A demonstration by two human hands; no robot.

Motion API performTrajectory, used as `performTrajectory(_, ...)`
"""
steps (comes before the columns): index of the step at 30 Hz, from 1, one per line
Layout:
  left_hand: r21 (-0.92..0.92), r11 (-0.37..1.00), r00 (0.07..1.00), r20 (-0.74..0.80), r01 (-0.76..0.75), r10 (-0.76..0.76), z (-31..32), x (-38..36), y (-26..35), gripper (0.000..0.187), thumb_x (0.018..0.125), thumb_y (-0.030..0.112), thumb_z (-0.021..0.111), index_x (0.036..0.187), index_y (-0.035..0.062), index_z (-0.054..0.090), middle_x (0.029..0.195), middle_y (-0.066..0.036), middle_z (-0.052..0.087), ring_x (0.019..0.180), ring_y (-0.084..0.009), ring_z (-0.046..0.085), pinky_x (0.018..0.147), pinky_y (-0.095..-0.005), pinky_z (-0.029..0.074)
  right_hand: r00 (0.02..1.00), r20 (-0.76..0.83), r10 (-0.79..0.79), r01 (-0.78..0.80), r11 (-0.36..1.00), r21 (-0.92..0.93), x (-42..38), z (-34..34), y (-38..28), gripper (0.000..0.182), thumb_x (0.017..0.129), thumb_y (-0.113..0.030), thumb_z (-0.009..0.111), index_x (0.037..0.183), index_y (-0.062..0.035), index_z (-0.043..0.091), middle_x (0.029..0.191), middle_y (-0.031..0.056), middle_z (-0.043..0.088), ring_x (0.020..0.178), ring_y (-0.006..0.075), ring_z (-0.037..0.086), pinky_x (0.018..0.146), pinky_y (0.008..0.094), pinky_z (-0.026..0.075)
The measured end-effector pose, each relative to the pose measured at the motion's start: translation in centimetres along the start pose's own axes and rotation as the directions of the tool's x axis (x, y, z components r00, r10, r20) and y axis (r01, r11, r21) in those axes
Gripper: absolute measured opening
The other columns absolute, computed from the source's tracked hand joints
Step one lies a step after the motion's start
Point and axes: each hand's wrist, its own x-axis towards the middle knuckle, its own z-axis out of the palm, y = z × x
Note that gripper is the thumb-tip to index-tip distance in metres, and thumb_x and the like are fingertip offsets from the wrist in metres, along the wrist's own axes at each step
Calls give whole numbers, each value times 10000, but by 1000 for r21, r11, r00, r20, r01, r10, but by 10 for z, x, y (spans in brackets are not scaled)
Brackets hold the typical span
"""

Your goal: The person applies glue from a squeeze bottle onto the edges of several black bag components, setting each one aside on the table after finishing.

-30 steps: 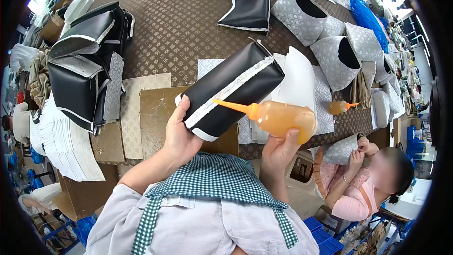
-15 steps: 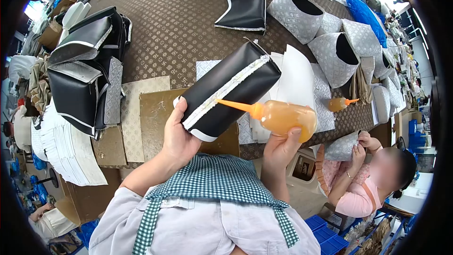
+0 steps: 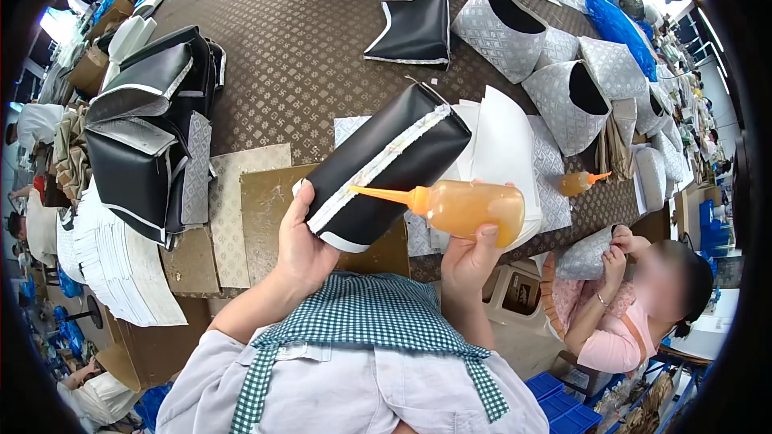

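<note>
My left hand [image 3: 304, 245] grips the lower left end of a black leather-like box-shaped piece [image 3: 390, 165], held tilted above the table. A whitish seam strip [image 3: 378, 162] runs along its upper face. In my right hand [image 3: 473, 261] is a glue bottle [image 3: 474, 209] filled with amber liquid, lying nearly level. Its long orange nozzle [image 3: 382, 193] points left, with the tip at the lower part of the seam; whether it touches cannot be told. Both hands are closed around what they hold.
Black pieces with white edges [image 3: 133, 169] are stacked at left above white sheets [image 3: 129, 265]. A flat black piece [image 3: 414, 28] and silver patterned pieces [image 3: 567, 104] lie farther back. A second glue bottle [image 3: 575, 184] lies at right. A co-worker [image 3: 615, 305] sits at lower right holding a silver piece.
The bottle has turned more level and shifted slightly left; its nozzle tip has moved down along the seam toward my left hand. The view has tilted a little.
</note>
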Motion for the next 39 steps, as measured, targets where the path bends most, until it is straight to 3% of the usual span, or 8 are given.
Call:
performTrajectory(8,13,1000,1000,-28,-1,2,-6,2,1,480,946,355,433,1239,-25,451,1243,-193,523,1132,-301,525,1015,-419,390,956,-230,-183,176,983,-47,50,-25,5,518,857,-280,635,1234,-13,400,1150,120,526,1073,252,555,880,382,498)
performTrajectory(14,-57,995,996,35,79,-77,-6,2,1,520,958,378,390,1298,-15,383,1294,-201,476,1184,-318,482,1041,-441,356,978,-200,-57,60,998,4,31,-29,16,501,889,-306,580,1270,-31,403,1190,132,540,1052,263,573,879,407,500)
performTrajectory(15,-66,995,997,30,71,-69,-6,3,1,509,956,367,405,1291,-16,389,1288,-199,481,1183,-313,483,1039,-433,358,986,-160,37,-28,998,61,21,-23,11,471,901,-274,565,1272,-31,404,1197,100,516,1060,199,548,893,319,458)
performTrajectory(18,-135,988,996,-27,76,-81,-1,2,2,435,948,318,446,1247,2,440,1208,-177,549,1090,-283,555,971,-403,428,984,-176,-14,5,999,-48,18,-27,21,547,929,-396,467,1244,48,413,1169,176,546,1056,281,562,944,386,435)
performTrajectory(19,-159,985,998,37,62,-57,-11,8,-3,427,937,316,476,1226,2,460,1178,-170,570,1064,-281,570,958,-400,439,999,-10,34,-35,998,-56,25,-38,20,566,942,-413,416,1219,81,426,1184,205,535,1080,288,550,977,382,410)
performTrajectory(35,-328,944,993,116,40,-2,-16,17,18,438,924,373,493,1170,11,521,1144,-149,598,1063,-262,567,981,-397,415,993,-17,118,-119,992,-49,51,-6,18,534,931,-375,456,1226,69,425,1194,204,528,1095,288,541,976,385,423)
performTrajectory(37,-285,945,927,283,-163,245,-17,32,39,549,911,438,494,1244,3,457,1256,-143,528,1140,-254,514,1003,-401,395,993,-39,110,-112,993,-37,55,-6,14,530,930,-370,461,1227,68,425,1196,204,527,1097,288,540,976,386,424)
performTrajectory(39,254,927,912,376,-274,166,-24,36,45,610,875,424,551,1274,-16,411,1277,-154,498,1139,-248,498,986,-365,390,992,-48,113,-115,993,-34,56,-5,13,527,929,-366,466,1227,66,424,1197,204,526,1099,288,539,976,386,426)
